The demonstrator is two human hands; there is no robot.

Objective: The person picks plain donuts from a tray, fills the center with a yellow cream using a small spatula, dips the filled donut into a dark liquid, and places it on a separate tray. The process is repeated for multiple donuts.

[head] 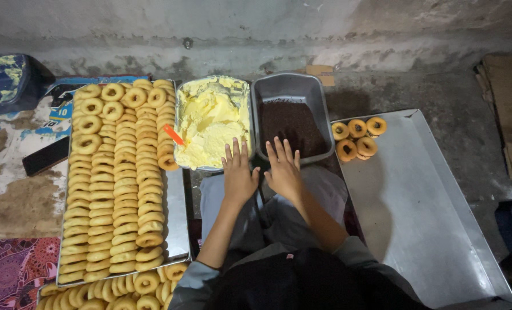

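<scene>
Both hands flat, fingers spread, holding nothing: left hand (pixel 239 175) at the butter tub (pixel 213 121) rim, right hand (pixel 283 171) at the dark sprinkle tray (pixel 292 117). Plain doughnuts (pixel 115 183) stacked left, within reach; few finished rings (pixel 357 138) on right tray (pixel 417 218).

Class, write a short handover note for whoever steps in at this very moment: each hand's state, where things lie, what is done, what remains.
Left hand: open, empty, fingers by the yellow cream tin.
Right hand: open, empty, fingertips at the grey metal tin of dark sprinkles.
Orange spatula sits in the cream.
Done: five ring doughnuts on the large steel tray, right.
Left: long rows of plain doughnuts on the left tray, more on a tray below.
</scene>
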